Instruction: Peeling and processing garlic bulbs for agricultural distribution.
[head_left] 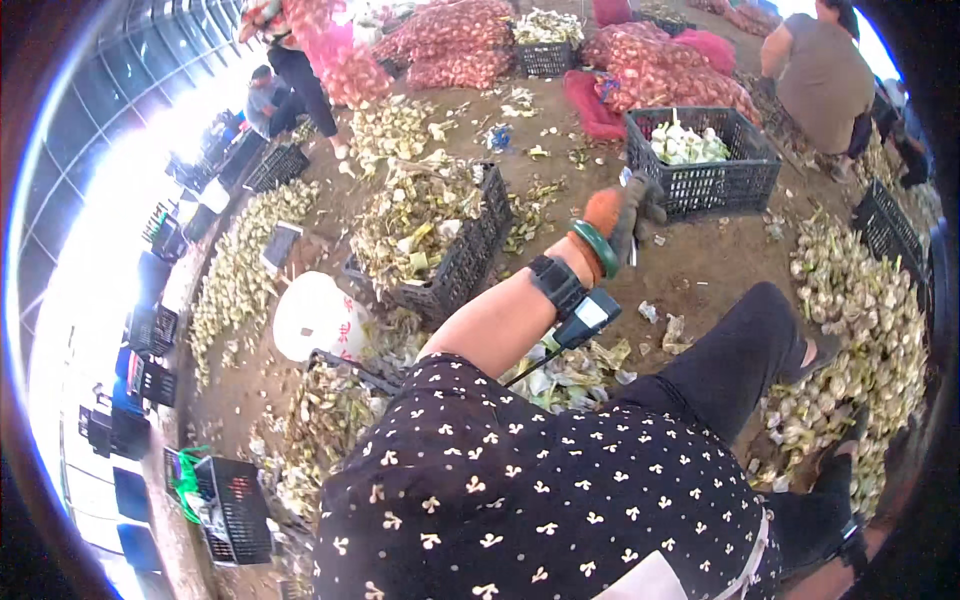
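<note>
My left hand [630,208] wears a dark glove with an orange cuff. Its fingers are closed round a thin metal tool [633,252], whose kind is mostly hidden by the glove. Just beyond it stands a black plastic crate [708,192] with pale trimmed garlic bulbs [688,143] inside. The glove is at the crate's near left corner; whether it touches I cannot tell. A green bangle and black wrist straps circle that wrist. At the lower right edge shows my right forearm [822,582] with a dark band; its fingers are not clear. Beside my leg lies a heap of garlic [860,320].
A crate [462,262] heaped with garlic leaves and a white bucket [306,318] stand left of my arm. Garlic lies along the left [238,262]. Red net sacks [655,68] are piled at the back. Other people [822,80] work at the far right and far left.
</note>
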